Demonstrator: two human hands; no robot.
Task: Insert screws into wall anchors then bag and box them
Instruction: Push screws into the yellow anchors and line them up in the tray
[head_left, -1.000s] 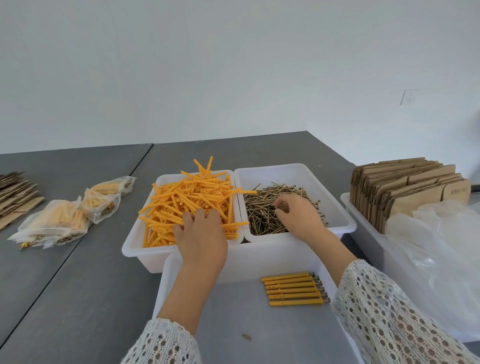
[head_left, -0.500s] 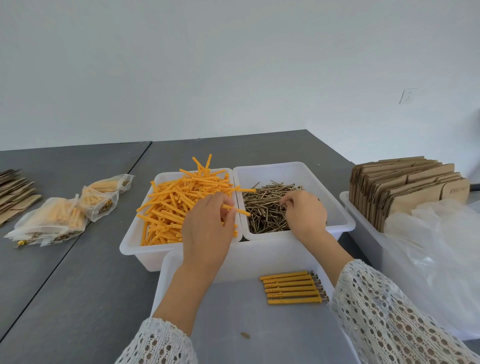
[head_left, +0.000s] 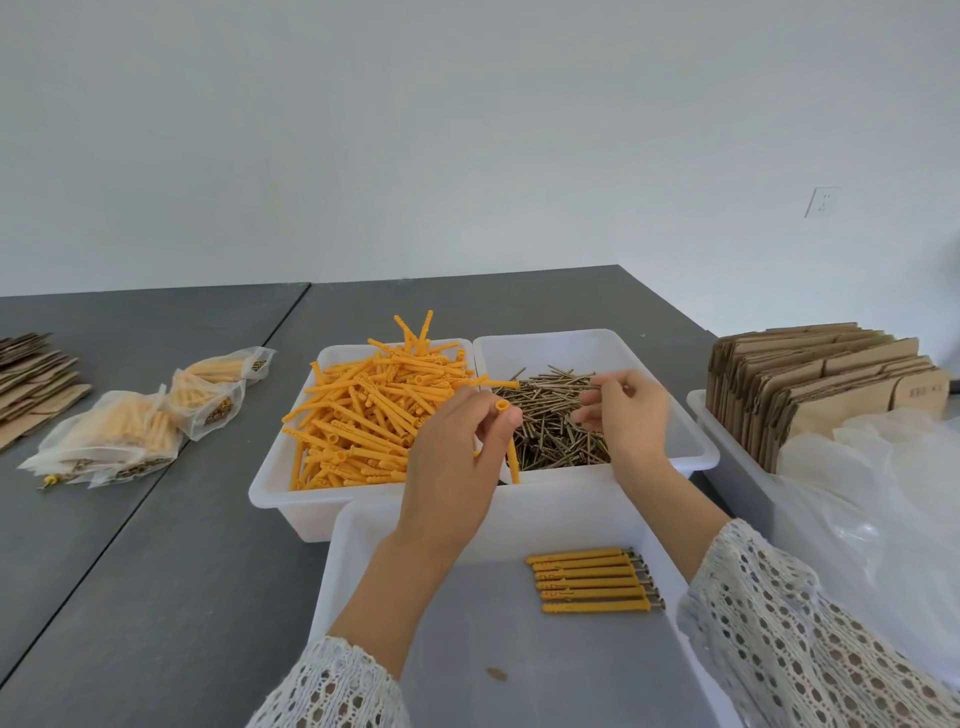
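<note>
Grey, matte table (head_left: 156, 571) under a bare white wall carries three white plastic bins. One ribbed orange anchor (head_left: 506, 441) is pinched upright in the left hand (head_left: 457, 467), over the seam between the two far bins, open mouth upward. Just to its right, the right hand (head_left: 623, 415) is pinched over the thin brassy screws (head_left: 550, 431); whether one is held cannot be told. Six filled anchors (head_left: 592, 579) lie in the near bin (head_left: 363, 571).

Head-worn camera looks forward and down, close over the hands (head_left: 540, 436) at the table (head_left: 171, 571).
</note>
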